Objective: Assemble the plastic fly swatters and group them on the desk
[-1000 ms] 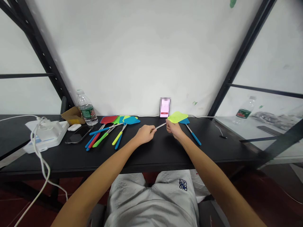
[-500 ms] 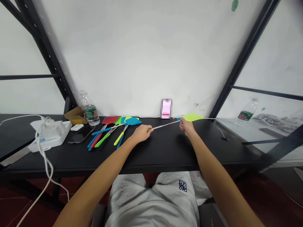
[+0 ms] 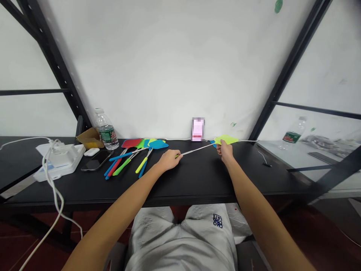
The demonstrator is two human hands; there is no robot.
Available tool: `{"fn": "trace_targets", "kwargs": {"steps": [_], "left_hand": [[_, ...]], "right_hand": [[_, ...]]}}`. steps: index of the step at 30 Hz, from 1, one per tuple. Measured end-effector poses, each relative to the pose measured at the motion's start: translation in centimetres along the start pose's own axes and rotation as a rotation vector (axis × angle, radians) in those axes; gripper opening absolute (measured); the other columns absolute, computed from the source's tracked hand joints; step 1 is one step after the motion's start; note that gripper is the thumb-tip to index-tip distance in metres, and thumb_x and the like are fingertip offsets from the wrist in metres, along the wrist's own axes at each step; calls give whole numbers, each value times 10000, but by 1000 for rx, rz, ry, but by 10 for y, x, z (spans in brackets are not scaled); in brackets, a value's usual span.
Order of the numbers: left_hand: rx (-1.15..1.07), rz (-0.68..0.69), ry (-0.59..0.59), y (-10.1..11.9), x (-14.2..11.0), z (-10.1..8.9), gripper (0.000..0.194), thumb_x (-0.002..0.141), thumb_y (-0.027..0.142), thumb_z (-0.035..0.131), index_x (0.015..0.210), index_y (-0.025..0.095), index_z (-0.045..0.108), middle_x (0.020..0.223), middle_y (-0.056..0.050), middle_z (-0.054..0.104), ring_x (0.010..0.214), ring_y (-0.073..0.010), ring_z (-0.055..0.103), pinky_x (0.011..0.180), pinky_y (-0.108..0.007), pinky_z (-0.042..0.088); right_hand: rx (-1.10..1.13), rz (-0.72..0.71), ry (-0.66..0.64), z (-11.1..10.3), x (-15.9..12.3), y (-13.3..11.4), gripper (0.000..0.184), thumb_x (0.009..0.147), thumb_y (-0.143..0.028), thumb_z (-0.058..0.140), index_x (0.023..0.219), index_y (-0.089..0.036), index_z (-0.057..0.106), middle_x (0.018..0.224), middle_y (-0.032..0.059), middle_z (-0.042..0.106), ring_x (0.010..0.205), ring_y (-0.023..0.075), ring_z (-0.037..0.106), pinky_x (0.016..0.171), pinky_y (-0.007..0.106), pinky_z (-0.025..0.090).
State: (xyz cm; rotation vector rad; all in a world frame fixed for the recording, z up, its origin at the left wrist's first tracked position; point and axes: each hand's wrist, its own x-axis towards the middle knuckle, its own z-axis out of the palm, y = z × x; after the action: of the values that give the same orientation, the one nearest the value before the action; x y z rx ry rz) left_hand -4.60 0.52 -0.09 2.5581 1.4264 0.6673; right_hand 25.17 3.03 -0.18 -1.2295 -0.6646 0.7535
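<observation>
A yellow-green fly swatter (image 3: 229, 140) with a thin metal telescopic shaft spans the space between my two hands above the black desk. My left hand (image 3: 169, 159) is closed round its handle, most of which the fingers hide. At the other end, my right hand (image 3: 225, 150) pinches the flat head near its lower edge. A bit of a blue swatter head (image 3: 213, 143) shows beside and behind the yellow-green one. To the left lies a fanned pile of several fly swatters (image 3: 158, 144), with red, green, yellow and blue heads and handles.
Left of the pile are a water bottle (image 3: 106, 130), a cardboard box (image 3: 90, 138), a dark phone (image 3: 97, 160), a white case (image 3: 91, 152) and a white power strip (image 3: 60, 162) with cables. A lit phone (image 3: 197, 130) leans on the wall. A small black clip (image 3: 267, 165) lies right.
My right hand has slid outward from the shaft's end onto the swatter's yellow-green head. My left hand stays at the handle, nearly unmoved.
</observation>
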Motion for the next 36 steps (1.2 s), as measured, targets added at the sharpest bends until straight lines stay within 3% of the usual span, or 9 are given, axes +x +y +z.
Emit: {"fn": "trace_targets", "kwargs": {"steps": [7, 14, 20, 27, 36], "left_hand": [[-3, -24, 10, -5, 2, 2, 252, 902, 399, 517, 897, 215, 689, 902, -60, 707, 852, -202, 630, 713, -274, 436], [2, -34, 13, -6, 2, 2, 232, 887, 383, 540, 897, 206, 690, 932, -65, 709, 862, -200, 629, 731, -273, 446], [6, -6, -1, -4, 1, 0, 275, 922, 361, 467, 930, 210, 696, 928, -67, 717, 868, -199, 635, 758, -275, 452], [45, 6, 22, -6, 0, 2, 262, 930, 322, 441, 886, 223, 680, 911, -63, 709, 868, -205, 633, 746, -277, 436], [88, 1, 75, -4, -2, 0, 237, 922, 289, 438, 835, 217, 646, 904, -64, 694, 873, -216, 617, 690, -280, 395]], "right_hand": [[18, 62, 93, -7, 12, 3, 76, 808, -207, 565, 768, -164, 517, 490, -4, 554, 314, 66, 373, 274, 168, 226], [128, 104, 143, -11, 16, 3, 130, 797, -179, 597, 797, -189, 468, 504, -68, 473, 339, 64, 397, 270, 158, 207], [202, 143, 79, -11, 13, 1, 220, 787, -199, 679, 813, -192, 461, 583, -72, 497, 359, 41, 401, 285, 151, 224], [272, 146, 34, -9, 8, -1, 193, 793, -134, 661, 828, -184, 478, 603, -73, 517, 357, 31, 374, 287, 160, 218], [295, 76, -14, -7, 2, -4, 251, 754, -167, 727, 810, -184, 483, 615, -75, 520, 364, 18, 339, 296, 163, 211]]}}
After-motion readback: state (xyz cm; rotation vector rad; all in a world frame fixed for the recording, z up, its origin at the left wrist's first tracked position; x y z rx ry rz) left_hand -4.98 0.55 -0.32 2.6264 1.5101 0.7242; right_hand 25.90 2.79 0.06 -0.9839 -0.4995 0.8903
